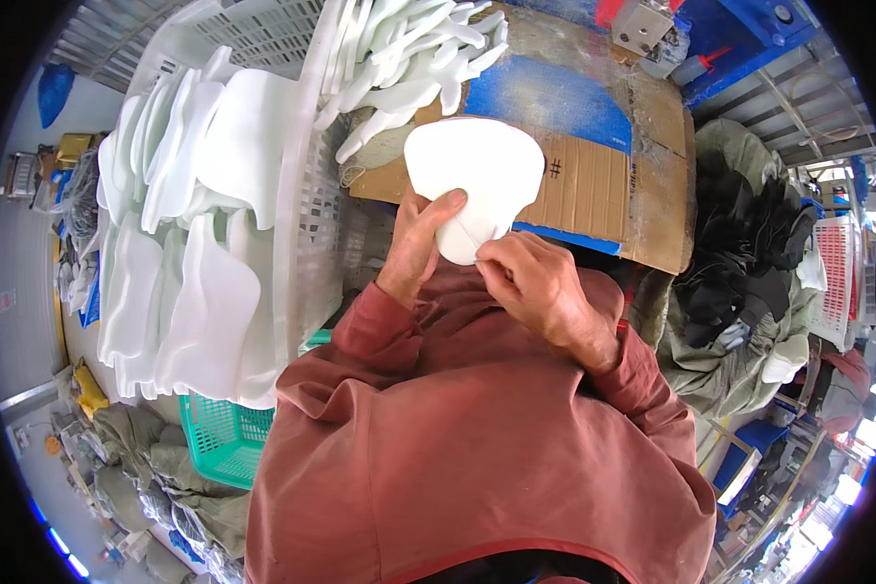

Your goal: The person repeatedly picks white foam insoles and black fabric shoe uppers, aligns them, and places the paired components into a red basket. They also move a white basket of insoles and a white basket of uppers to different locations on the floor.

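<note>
In front of my chest I hold a smooth white shaped pad, wide and rounded at its far end and narrower toward me. My left hand grips its left side, thumb on the upper face and fingers out of sight beneath. At the narrow near end, my right hand is closed, with thumb and forefinger pinching at the pad's edge. A fine line runs across the pad near those fingertips; whether it is a seam or a loose strip I cannot tell.
Left of me, a white plastic crate carries many white curved pieces. More white pieces are heaped beyond it, beside a cardboard-covered worktop with blue patches. A green basket sits low left; black pieces lie on cloth at right.
</note>
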{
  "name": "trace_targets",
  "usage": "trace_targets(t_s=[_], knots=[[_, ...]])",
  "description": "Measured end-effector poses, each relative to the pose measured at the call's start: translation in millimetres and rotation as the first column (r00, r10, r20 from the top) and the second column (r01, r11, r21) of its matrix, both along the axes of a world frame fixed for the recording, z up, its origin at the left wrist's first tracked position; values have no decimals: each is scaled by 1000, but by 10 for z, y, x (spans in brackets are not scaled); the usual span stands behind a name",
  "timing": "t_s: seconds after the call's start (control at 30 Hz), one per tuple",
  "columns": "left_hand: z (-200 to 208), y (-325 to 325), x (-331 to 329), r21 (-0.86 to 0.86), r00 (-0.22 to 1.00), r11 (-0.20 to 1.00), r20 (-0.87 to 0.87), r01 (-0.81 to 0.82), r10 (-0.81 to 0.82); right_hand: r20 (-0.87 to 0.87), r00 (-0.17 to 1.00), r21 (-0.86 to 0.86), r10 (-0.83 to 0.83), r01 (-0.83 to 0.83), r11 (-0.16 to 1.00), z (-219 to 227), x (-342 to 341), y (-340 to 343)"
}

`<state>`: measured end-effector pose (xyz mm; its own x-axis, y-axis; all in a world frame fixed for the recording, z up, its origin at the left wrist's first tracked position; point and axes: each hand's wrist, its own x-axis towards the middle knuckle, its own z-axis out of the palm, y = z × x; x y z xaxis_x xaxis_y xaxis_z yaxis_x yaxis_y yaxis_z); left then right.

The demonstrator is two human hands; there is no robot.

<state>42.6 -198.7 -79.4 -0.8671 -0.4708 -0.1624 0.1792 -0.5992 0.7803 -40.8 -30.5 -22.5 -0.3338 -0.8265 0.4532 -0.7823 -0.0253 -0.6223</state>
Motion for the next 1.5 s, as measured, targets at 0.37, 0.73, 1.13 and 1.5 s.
trace_targets(t_s=[0.37,0.73,1.13,1.5], knots=[[-211,-72,30,273,966,961,-235,-39,106,143,976,47,-166,161,986,-687,-280,-1],[-245,-297,-18,234,916,937,-244,-262,317,504,781,-44,368,-403,914,-570,258,-123],[178,-808,769,-354,815,734,-243,-579,526,547,832,41,91,-135,990,-439,-188,-842],[171,-689,1020,-346,826,755,-137,-557,547,77,997,-36,-21,24,999,-944,-537,-1591]])
